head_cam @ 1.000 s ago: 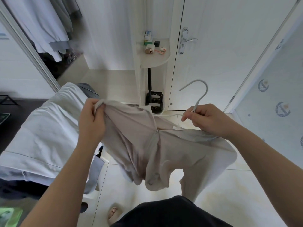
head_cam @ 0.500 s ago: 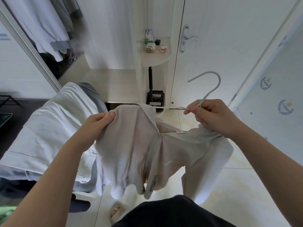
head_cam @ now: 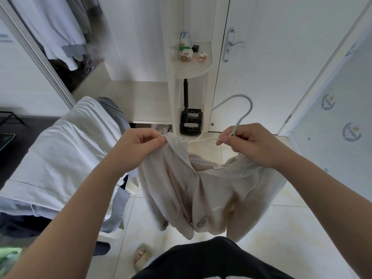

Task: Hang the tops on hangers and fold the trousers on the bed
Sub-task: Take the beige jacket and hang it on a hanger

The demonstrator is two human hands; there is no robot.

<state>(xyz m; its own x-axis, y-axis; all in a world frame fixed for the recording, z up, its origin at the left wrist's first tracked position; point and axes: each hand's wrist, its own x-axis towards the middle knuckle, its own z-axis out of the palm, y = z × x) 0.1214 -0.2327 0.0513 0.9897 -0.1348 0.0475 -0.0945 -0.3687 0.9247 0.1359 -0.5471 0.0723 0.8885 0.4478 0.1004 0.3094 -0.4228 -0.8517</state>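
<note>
1. pinching the collar edge of the beige zip top [head_cam: 201, 190] with the left hand [head_cam: 141, 142], fingers curled.
2. gripping the white hanger [head_cam: 251, 107] below its hook with the right hand [head_cam: 247, 143], hook turned upward.
3. holding the top in mid-air between both hands, over the tiled floor [head_cam: 271, 228], one hanger arm reaching into the collar.
4. standing just right of the bed [head_cam: 60, 154], a grey-blue garment [head_cam: 118, 206] draped at its corner.

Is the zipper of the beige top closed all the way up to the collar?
No, on the beige top the zipper slider sits only partway up, and the front gapes open above it.
</note>
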